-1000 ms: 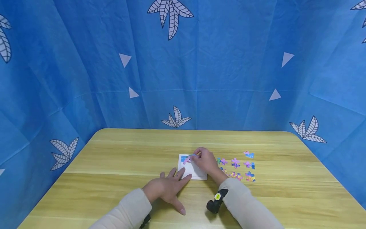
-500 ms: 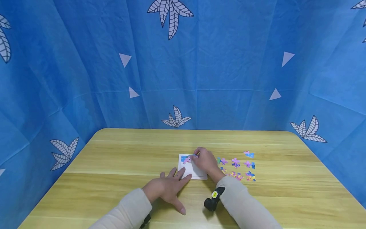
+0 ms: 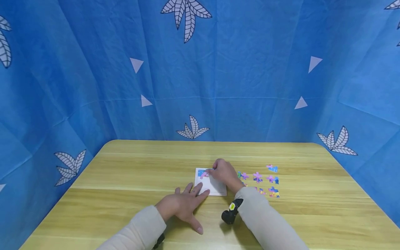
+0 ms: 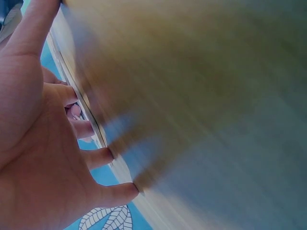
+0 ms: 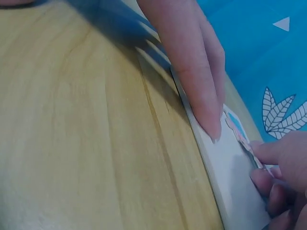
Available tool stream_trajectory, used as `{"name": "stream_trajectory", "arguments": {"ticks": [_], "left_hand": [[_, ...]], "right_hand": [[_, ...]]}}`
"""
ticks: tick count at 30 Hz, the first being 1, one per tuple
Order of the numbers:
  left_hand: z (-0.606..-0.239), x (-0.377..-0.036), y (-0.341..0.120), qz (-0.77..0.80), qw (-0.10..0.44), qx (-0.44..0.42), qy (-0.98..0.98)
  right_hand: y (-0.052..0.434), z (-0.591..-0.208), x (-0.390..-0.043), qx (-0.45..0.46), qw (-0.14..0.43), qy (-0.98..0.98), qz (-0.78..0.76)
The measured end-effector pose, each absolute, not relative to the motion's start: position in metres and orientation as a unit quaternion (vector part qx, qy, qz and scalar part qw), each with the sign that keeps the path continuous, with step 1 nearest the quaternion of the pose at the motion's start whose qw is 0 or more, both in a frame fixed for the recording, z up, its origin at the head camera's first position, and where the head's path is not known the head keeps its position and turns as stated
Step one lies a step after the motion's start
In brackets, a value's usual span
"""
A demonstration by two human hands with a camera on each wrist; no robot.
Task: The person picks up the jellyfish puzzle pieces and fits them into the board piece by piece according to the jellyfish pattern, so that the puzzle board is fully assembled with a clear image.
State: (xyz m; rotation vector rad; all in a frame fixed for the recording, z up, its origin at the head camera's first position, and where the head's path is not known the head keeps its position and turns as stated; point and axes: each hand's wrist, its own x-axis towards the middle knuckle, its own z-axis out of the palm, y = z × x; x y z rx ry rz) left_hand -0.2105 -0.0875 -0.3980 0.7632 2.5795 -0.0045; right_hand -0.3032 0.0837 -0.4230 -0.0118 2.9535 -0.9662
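Wooden table [image 3: 131,173] bears a flat white board [image 3: 215,188]; left hand [image 3: 182,205] lies spread, right hand [image 3: 225,175] pinches a piece [image 3: 204,174].

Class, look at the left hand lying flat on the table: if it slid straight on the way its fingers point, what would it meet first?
Probably the white puzzle board: the left hand already has its fingertips at the board's near corner.

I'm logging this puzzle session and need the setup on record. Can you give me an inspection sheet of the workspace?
Surface: wooden table, light grain.
Job's things: white puzzle board, a few pieces fitted at its far left corner; loose puzzle pieces to its right.
Clutter: nothing seen.
Grippers: left hand flat, fingertips at board's near edge; right hand presses a piece on the board.
Cables: nothing seen.
Surroundings: blue leaf-print cloth.
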Motion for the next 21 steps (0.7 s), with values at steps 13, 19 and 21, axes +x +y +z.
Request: {"name": "stream_trajectory", "arguments": {"ticks": [13,19,21], "left_hand": [[-0.3967,-0.2109,-0.0859,-0.002,0.230,0.272,0.934],[-0.3973,-0.2111,-0.0859,-0.004,0.228,0.276,0.934],[-0.3974,-0.2112,-0.0859,-0.003,0.227,0.277,0.934]], "right_hand": [[0.0854,-0.4183,-0.3022,0.005,0.040,0.953,-0.300],[0.0862,-0.4203,-0.3021,-0.002,0.037,0.955,-0.293],[0.0861,-0.4217,-0.3027,-0.005,0.032,0.957,-0.289]]}}
